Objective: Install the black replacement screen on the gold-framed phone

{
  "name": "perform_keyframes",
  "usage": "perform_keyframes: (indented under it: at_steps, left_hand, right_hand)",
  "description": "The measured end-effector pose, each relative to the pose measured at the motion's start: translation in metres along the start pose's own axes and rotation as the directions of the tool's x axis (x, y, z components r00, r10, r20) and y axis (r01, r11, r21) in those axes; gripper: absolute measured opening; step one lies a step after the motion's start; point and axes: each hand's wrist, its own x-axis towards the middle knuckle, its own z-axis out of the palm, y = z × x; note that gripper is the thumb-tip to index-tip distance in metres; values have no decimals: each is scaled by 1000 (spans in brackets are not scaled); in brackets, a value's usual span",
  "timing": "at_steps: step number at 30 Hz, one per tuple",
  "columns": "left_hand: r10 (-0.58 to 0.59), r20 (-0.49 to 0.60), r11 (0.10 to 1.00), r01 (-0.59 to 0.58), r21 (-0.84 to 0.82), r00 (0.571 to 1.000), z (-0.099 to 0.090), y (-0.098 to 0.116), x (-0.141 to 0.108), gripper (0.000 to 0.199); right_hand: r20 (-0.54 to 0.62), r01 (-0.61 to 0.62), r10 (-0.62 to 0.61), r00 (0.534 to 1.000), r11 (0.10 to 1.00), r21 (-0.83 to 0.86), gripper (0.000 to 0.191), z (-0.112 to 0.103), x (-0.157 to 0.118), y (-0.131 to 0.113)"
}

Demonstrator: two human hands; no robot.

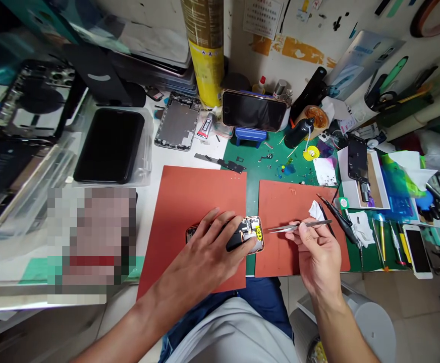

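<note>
A phone-repair workshop, by the look of the bench: an opened phone (259, 234) and tweezers (299, 226) over red mats (201, 186) at centre, a stripped phone housing (178, 123) between ten and eleven o'clock, glue tube (206, 126) near eleven, slim hand tools (382, 241) between three and four.

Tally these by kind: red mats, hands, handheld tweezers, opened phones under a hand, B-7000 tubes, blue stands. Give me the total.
Red mats: 2 (left mat, right mat)
Hands: 2 (left hand, right hand)
Handheld tweezers: 1
Opened phone: 1
B-7000 tube: 1
Blue stand: 1
Total: 8
</note>
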Motion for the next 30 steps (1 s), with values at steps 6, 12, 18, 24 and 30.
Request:
perform_keyframes:
  at_steps: [6, 12, 18, 24, 30]
  left_hand:
    - [7, 24, 1000, -7, -9, 1000, 1, -2, 0, 45]
    - [-10, 34, 999, 11, -34, 999, 1, -2, -3, 51]
    - [-2, 52, 1000, 1, 15, 999, 0, -2, -2, 49]
    - [8, 47, 1000, -9, 11, 999, 1, -3, -1, 46]
    - [-15, 63, 1000, 15, -1, 998, 3, -2, -2, 47]
  right_hand:
    - [4, -28, 28, 1000, 999, 26, 29, 1, -1, 0]
    - [24, -17, 17, 1000, 1000, -10, 31, 3, 1, 3]
    - [48, 87, -82, 995, 990, -114, 26, 6, 5, 5]
    - [101, 162, -141, 985, 957, -241, 24, 8, 3, 2]
    - [135, 204, -171, 976, 935, -289, 22, 11, 6, -2]
